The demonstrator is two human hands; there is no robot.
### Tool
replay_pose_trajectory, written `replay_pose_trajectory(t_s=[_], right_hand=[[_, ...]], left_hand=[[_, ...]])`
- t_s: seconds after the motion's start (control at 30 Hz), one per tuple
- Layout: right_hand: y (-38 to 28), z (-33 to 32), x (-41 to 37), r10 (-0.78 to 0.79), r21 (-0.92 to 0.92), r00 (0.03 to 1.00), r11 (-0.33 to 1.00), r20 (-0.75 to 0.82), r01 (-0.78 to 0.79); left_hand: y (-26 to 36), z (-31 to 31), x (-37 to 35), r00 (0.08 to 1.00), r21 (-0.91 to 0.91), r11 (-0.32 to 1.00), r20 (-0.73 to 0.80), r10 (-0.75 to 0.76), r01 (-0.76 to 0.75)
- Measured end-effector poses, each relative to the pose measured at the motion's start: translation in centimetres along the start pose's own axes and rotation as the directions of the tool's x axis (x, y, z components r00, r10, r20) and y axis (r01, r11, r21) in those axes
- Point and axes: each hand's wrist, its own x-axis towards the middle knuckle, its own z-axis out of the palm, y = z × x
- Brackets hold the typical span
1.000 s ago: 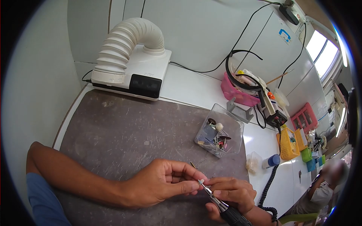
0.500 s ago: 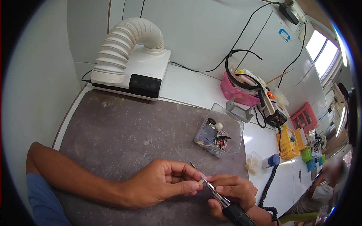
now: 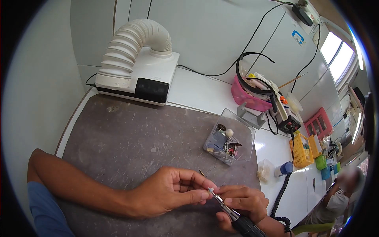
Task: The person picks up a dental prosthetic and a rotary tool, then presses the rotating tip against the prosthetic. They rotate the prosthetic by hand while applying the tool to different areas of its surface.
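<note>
Legible lettering, as seen from where I stand: none. Item, one blue-and-white sticker (image 3: pixel 298 38) on the pale wall panel (image 3: pixel 284 51), showing a bent blue shape on a white ground, any words on it too small to make out. Item, one white machine (image 3: pixel 162 65) with a ribbed hose (image 3: pixel 130 43), bearing faint grey marks on its top just behind the black front panel (image 3: pixel 152 90) (print, perhaps, though I could not swear to it).

A pale panelled wall (image 3: pixel 209 35) backs the white bench (image 3: pixel 197 89), with a bright window (image 3: pixel 336 55) upper right.
</note>
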Motion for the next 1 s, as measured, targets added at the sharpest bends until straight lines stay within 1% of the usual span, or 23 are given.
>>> replay_pose_trajectory(t_s=[0.13, 0.2, 0.33, 0.4, 0.43, 0.53, 0.63, 0.7, 0.83, 0.93, 1.0], right_hand=[[0.1, -0.1, 0.1, 0.023, -0.032, 1.000, 0.999, -0.017, -0.023], [0.1, -0.1, 0.0, 0.004, -0.005, 1.000, 1.000, 0.004, -0.004], [-0.1, -0.1, 0.1, 0.016, 0.016, 0.999, 1.000, 0.030, -0.016], [0.0, 0.0, 0.0, 0.030, -0.024, 0.999, 0.999, -0.018, -0.030], [0.0, 0.0, 0.0, 0.030, -0.024, 0.999, 0.999, -0.017, -0.030], [-0.1, -0.1, 0.1, 0.035, -0.020, 0.999, 0.999, -0.008, -0.035], [0.0, 0.0, 0.0, 0.014, 0.011, 0.999, 1.000, 0.037, -0.014], [0.3, 0.3, -0.7, 0.041, 0.006, 0.999, 0.999, -0.028, -0.041], [0.4, 0.3, -0.9, 0.063, 0.010, 0.998, 0.998, -0.028, -0.063], [0.4, 0.4, -0.9, 0.029, 0.028, 1.000, 0.999, 0.000, -0.029], [0.4, 0.4, -0.9, 0.039, 0.005, 0.998, 0.999, -0.039, -0.039]], left_hand=[[-0.1, -0.1, 0.0, 1.000, 0.011, 1.000, -0.002, 0.002, -0.002], [0.0, -0.1, 0.0, 1.000, 0.009, 1.000, 0.002, 0.006, -0.006], [0.0, -0.1, 0.0, 1.000, 0.019, 1.000, 0.002, 0.014, -0.014], [0.0, -0.1, 0.0, 1.000, 0.016, 1.000, -0.003, 0.002, -0.002], [0.0, -0.1, 0.0, 1.000, 0.013, 1.000, -0.009, -0.009, 0.009], [0.1, 0.0, 0.0, 1.000, 0.003, 1.000, -0.003, -0.010, 0.010], [0.0, -0.1, 0.0, 1.000, 0.005, 1.000, -0.009, -0.009, 0.009], [0.0, -0.1, 0.0, 1.000, 0.009, 1.000, -0.011, -0.014, 0.014], [0.1, -0.1, 0.0, 1.000, 0.006, 1.000, 0.004, -0.004, 0.004], [0.0, -0.1, 0.1, 1.000, 0.010, 1.000, -0.003, -0.004, 0.004], [0.0, -0.1, 0.0, 1.000, 0.015, 1.000, -0.008, -0.011, 0.011]])
